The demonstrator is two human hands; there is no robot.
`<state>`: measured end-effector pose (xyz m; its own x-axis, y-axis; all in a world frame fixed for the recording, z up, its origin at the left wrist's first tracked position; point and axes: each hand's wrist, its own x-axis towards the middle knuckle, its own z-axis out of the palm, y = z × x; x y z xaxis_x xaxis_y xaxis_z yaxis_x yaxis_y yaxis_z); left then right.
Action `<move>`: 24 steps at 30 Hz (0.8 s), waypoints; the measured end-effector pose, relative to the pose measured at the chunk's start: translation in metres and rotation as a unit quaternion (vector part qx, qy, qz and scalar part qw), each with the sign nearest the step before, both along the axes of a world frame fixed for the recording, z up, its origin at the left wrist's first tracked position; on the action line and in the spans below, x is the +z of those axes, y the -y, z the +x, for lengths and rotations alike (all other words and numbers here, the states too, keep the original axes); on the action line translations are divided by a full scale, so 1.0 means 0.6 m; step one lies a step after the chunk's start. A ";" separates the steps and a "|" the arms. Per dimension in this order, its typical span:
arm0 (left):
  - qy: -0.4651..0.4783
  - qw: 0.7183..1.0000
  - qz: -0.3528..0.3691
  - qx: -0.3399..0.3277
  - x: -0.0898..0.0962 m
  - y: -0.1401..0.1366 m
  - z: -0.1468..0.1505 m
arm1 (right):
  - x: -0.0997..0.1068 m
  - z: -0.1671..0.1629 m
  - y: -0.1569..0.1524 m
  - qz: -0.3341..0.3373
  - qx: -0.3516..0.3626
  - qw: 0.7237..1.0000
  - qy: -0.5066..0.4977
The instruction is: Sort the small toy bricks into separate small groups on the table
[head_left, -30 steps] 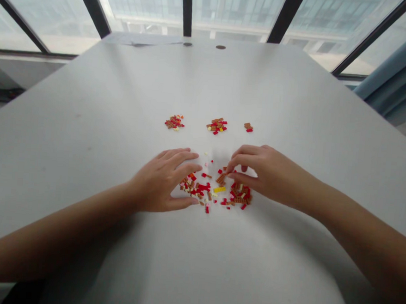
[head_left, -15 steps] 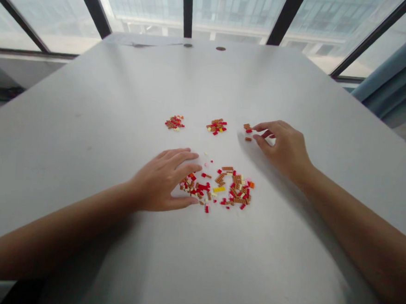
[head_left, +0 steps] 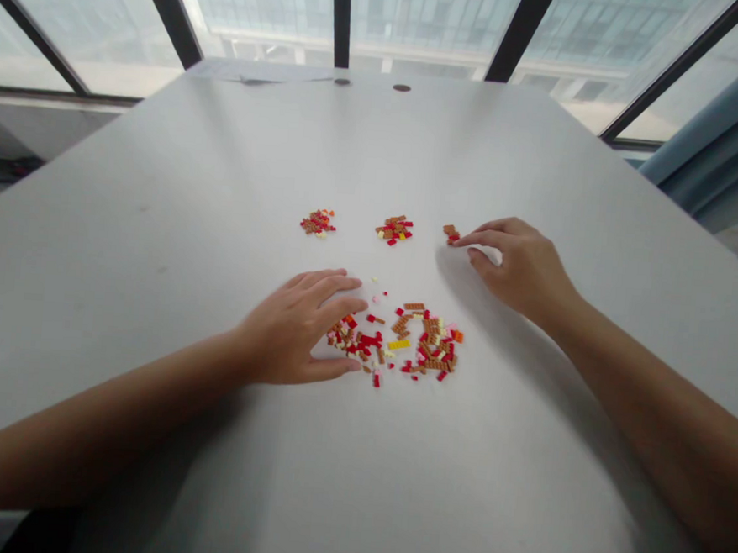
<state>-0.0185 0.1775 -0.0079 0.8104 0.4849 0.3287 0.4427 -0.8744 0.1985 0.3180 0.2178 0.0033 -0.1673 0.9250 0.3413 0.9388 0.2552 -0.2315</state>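
My left hand rests at the left edge of a loose spread of small toy bricks, fingers spread and thumb apart. It covers part of that spread, which is mostly brown and red with some yellow, cream, pink and orange. Farther out on the right, my right hand reaches to a tiny cluster of brown and red bricks. Its index fingertip touches the near side of the cluster, while the thumb stands away from the finger with no brick visible between them.
Two small heaps lie in a row with the cluster: a left brick heap and a middle brick heap. All are on a white table. Windows stand beyond the far edge, and a blue curtain hangs at the right.
The brown brick that lay apart in front of the small cluster now sits against it or is hidden by my fingertip. My right thumb has drawn back slightly; my left hand stays put.
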 end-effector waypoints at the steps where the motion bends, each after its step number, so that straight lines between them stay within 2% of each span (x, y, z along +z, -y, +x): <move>1: 0.000 1.000 -0.002 0.000 0.000 0.000 0.000 | 0.009 -0.004 0.004 -0.026 0.018 0.999 -0.023; 5: 0.000 1.000 -0.010 0.004 -0.001 0.000 0.000 | 0.046 -0.032 0.026 -0.165 0.084 0.979 -0.089; 8: 0.000 1.000 -0.016 0.008 -0.001 0.000 0.000 | 0.067 -0.055 0.043 -0.256 0.145 0.954 -0.065; 11: 0.000 1.000 -0.019 0.008 0.000 0.000 0.000 | 0.078 -0.070 0.054 -0.310 0.162 0.936 -0.034; 14: 0.000 1.000 -0.018 0.007 0.000 0.000 0.000 | 0.080 -0.075 0.058 -0.317 0.168 0.933 -0.017; 24: -0.006 1.000 -0.008 0.006 -0.002 0.000 0.001 | 0.077 -0.069 0.061 -0.276 0.191 0.942 0.008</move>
